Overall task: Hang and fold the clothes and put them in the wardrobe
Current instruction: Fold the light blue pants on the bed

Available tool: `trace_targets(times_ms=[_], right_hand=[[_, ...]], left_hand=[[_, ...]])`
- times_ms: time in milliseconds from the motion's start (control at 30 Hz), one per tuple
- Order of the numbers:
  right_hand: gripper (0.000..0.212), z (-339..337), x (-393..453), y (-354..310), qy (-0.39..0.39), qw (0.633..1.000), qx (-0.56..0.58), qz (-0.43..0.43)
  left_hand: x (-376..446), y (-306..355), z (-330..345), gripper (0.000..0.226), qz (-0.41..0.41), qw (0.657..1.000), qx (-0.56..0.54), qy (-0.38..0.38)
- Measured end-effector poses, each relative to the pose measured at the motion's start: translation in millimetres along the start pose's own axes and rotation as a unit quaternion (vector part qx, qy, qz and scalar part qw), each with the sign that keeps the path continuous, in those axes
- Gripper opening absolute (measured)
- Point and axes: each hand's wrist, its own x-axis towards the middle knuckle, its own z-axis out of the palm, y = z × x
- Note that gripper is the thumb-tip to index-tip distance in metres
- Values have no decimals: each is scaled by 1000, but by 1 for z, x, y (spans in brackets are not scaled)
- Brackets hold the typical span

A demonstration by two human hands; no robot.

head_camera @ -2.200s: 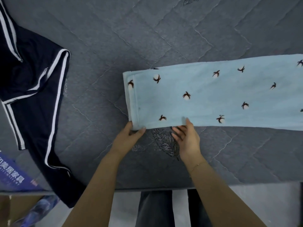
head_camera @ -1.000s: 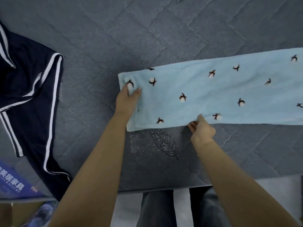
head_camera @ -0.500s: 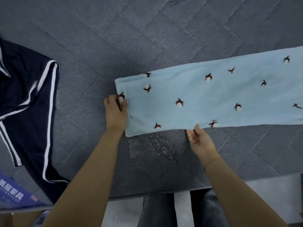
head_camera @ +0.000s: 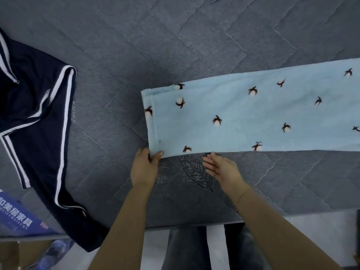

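Flat across the grey quilted mattress (head_camera: 136, 55): light blue fleece trousers (head_camera: 243, 117), near corner pinched by left hand (head_camera: 144, 168). Right hand (head_camera: 222, 168) relaxed, fingertips at the near hem, possibly touching. Navy striped garment (head_camera: 39, 123) far left.

Both bare forearms reach forward from the near edge, side by side and a little apart. The left hand (head_camera: 144, 168) is back-up, its thumb on top of the near left corner of the light blue garment (head_camera: 253, 115) and its fingers curled under, pinching that corner. The right hand (head_camera: 221, 168) lies just right of it, palm turned up and leftward, fingers straight and loosely spread, tips at the garment's near edge. A thin bracelet circles the right wrist.
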Motion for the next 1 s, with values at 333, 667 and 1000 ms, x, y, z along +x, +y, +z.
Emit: trace_targets(times_ms=[333, 667, 1000], right_hand=[[12, 12, 12, -133, 54, 808, -369, -457], [8, 36, 65, -242, -7, 571, -687, -449], [38, 29, 81, -192, 101, 580, -575, -568]], left_hand=[[81, 71, -45, 57, -34, 959, -278, 49], [117, 84, -31, 12, 36, 938, -326, 114], [81, 109, -3, 47, 191, 947, 139, 219]])
